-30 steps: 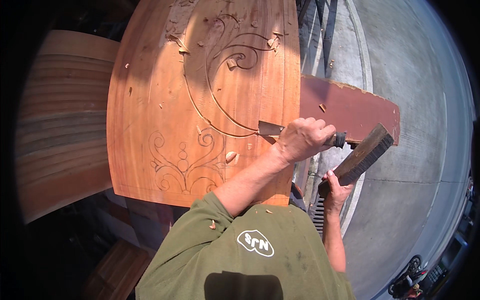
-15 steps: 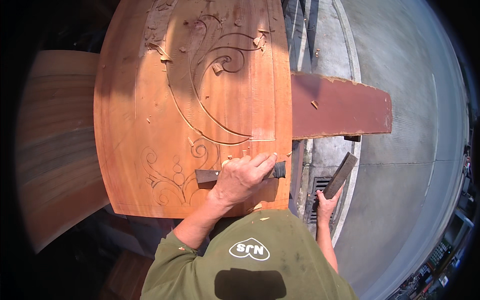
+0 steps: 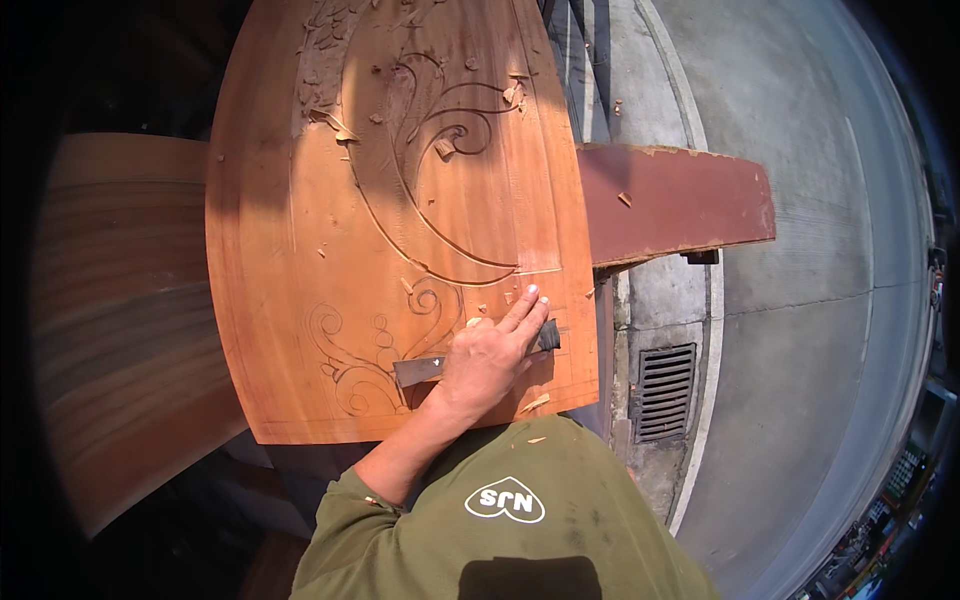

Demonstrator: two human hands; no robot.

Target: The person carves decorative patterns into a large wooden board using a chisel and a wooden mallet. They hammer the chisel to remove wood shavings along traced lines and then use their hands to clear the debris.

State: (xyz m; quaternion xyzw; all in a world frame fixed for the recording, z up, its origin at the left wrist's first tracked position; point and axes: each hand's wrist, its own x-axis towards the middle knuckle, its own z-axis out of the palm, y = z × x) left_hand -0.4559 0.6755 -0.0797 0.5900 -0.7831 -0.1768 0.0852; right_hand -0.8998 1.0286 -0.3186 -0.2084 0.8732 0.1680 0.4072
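Observation:
My left hand (image 3: pixel 485 360) lies over a flat dark chisel (image 3: pixel 416 372), low on a curved orange-brown wooden panel (image 3: pixel 290 230). The chisel's wide end sticks out left of my hand, its black-wrapped end (image 3: pixel 549 336) on the right. Two of my fingers stretch forward, their tips near the lower end of a carved curved groove (image 3: pixel 470 281); the other fingers are partly hidden, bent around the tool. Left of the chisel is a pencil-drawn scroll pattern (image 3: pixel 360 370). Further up are carved scrolls (image 3: pixel 450 130). My right hand is out of sight, the right forearm hidden behind my shirt.
Curled wood shavings (image 3: pixel 445 148) lie on the panel. A reddish-brown board (image 3: pixel 680 200) juts out from beneath it on the right. Beyond are a metal drain grate (image 3: pixel 665 392) and concrete ground (image 3: pixel 790 400). Another large wooden piece (image 3: pixel 130 320) stands at the left.
My right hand, which held a wooden bar beside the panel, has dropped out of view. Two fingers of my left hand have stretched out, and the chisel has shifted on the panel. The view has turned slightly.

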